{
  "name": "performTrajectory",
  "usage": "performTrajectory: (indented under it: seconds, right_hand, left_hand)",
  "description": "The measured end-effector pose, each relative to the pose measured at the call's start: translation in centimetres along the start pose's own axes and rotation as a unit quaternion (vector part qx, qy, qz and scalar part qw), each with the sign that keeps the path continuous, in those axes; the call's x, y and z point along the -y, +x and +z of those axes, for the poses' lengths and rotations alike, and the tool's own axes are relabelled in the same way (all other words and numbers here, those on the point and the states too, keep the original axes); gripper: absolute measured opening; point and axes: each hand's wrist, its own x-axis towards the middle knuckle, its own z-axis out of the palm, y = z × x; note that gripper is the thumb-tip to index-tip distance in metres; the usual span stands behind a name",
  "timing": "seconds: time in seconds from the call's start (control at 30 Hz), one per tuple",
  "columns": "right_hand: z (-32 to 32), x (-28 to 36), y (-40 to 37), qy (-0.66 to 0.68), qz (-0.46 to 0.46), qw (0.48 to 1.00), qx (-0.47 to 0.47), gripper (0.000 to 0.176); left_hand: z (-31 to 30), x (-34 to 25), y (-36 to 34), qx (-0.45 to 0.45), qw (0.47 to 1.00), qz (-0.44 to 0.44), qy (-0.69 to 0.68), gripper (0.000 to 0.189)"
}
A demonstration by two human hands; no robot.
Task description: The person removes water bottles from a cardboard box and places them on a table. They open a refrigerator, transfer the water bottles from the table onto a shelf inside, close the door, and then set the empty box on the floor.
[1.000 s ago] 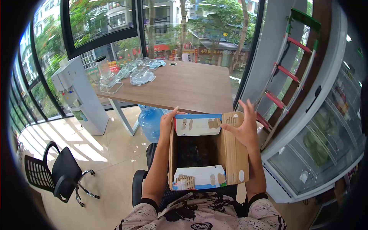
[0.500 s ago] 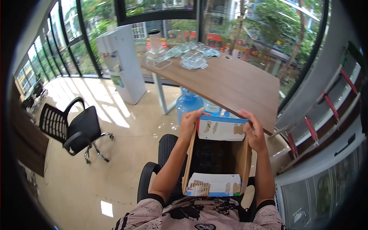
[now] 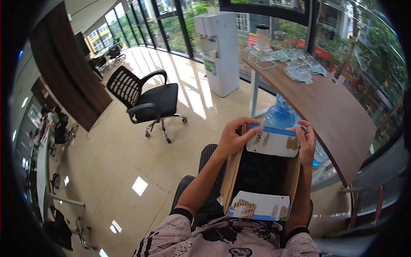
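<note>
An open cardboard box (image 3: 231,177) rests on my lap, its inside dark, with white, blue-edged flaps folded over at its far and near ends. At the far left corner, my left hand (image 3: 238,136) has its thumb over the far flap (image 3: 274,141) and its fingers behind the edge, closed on it. My right hand (image 3: 305,139) is at the far right corner, fingers bent around the flap's edge. The near flap (image 3: 261,205) lies close to my shirt, with torn brown patches on it.
A wooden table (image 3: 334,107) with clear plastic items (image 3: 299,70) stands ahead right, water bottles (image 3: 280,115) beneath. A black office chair (image 3: 158,100) is left, a water dispenser (image 3: 222,55) behind. A person (image 3: 52,118) sits far left.
The view has turned left, so the room has shifted right. My left thumb has come over the far flap, and my right hand's fingers have bent more at its corner.
</note>
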Motion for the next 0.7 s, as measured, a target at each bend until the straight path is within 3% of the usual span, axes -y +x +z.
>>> performTrajectory:
  seconds: [0.03, 0.1, 0.13, 0.2, 0.23, 0.3, 0.4, 0.53, 0.6, 0.67, 0.7]
  right_hand:
    - [0.6, -0.4, 0.3, 0.009, 0.009, 1.0, 0.02, 0.025]
    - [1.9, -1.0, 1.0, 0.04, 0.024, 0.998, 0.042, 0.023]
    - [2.5, -1.4, 1.4, 0.042, 0.027, 0.997, 0.066, 0.022]
    - [3.9, -2.0, 1.9, 0.05, 0.03, 0.994, 0.095, 0.022]
    - [4.8, -2.4, 2.0, 0.047, 0.032, 0.992, 0.108, 0.021]
    - [6.3, -3.1, 2.5, 0.048, 0.035, 0.99, 0.128, 0.02]
    - [6.6, -3.8, 3.1, 0.059, 0.033, 0.986, 0.15, 0.019]
    - [7.1, -4.7, 3.4, 0.05, 0.06, 0.983, 0.167, 0.022]
    - [7.1, -4.9, 3.4, 0.04, 0.058, 0.982, 0.173, 0.028]
    - [6.5, -4.5, 3.2, 0.111, 0.039, 0.982, 0.147, 0.048]
    - [6.6, -4.4, 3.1, 0.108, 0.037, 0.983, 0.146, 0.048]
  left_hand:
    - [-0.8, -1.1, -0.7, -0.01, 1.0, 0.0, 0.011, 0.028]
    - [-2.2, -3.9, -2.2, 0.017, 0.947, 0.162, 0.278, 0.048]
    - [-2.7, -5.0, -2.8, 0.011, 0.945, 0.158, 0.287, 0.048]
    - [-3.5, -6.5, -4.1, 0.054, 0.886, 0.13, 0.442, 0.067]
    - [-3.9, -6.7, -4.7, 0.049, 0.883, 0.127, 0.448, 0.067]
    - [-4.2, -7.0, -5.5, 0.054, 0.826, 0.095, 0.553, 0.078]
    - [-4.1, -6.2, -5.1, 0.033, 0.797, 0.088, 0.597, 0.081]
    - [-5.5, -7.3, -4.9, 0.037, 0.844, 0.093, 0.527, 0.075]
    - [-5.8, -8.8, -4.9, 0.043, 0.899, 0.022, 0.435, 0.068]
    - [-5.5, -8.4, -4.8, 0.025, 0.909, 0.034, 0.416, 0.066]
    - [-6.0, -7.9, -4.7, 0.008, 0.918, 0.046, 0.395, 0.064]
